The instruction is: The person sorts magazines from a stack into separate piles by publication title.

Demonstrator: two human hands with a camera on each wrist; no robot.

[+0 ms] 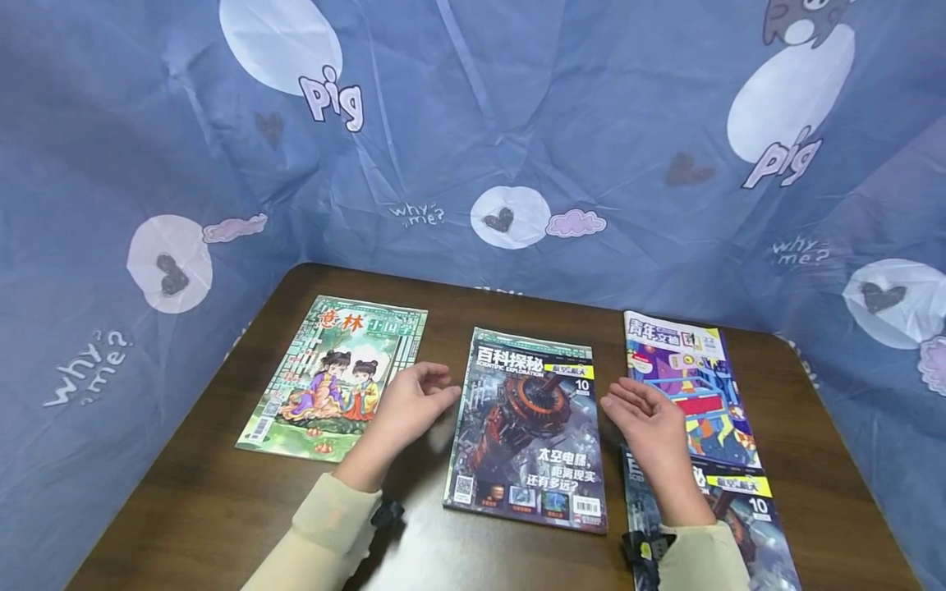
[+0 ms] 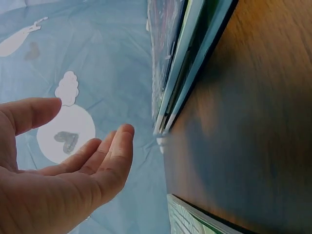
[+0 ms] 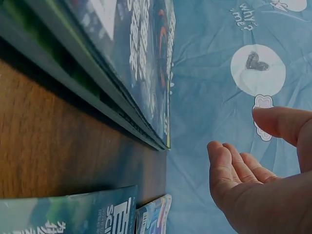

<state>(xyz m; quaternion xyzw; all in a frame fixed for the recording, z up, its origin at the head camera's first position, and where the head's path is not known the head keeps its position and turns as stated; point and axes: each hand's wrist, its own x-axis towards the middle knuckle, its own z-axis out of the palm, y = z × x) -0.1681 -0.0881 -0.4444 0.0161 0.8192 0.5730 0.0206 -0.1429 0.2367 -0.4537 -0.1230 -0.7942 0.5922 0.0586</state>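
Observation:
A dark science magazine lies in the middle of the table, on top of a green-bordered one whose edge shows at the top and left. Just off the stack's left side is my left hand, fingers loosely bent and holding nothing. On the other side my right hand hovers with relaxed fingers, also holding nothing, partly covering the magazines at the right. Both wrist views show thumb and fingers apart, beside the stacked magazines' edges, without contact.
A green magazine with two cartoon figures lies at the left. To the right are a purple-and-blue magazine and, nearer me, another dark science magazine. Blue patterned cloth stands around the brown table.

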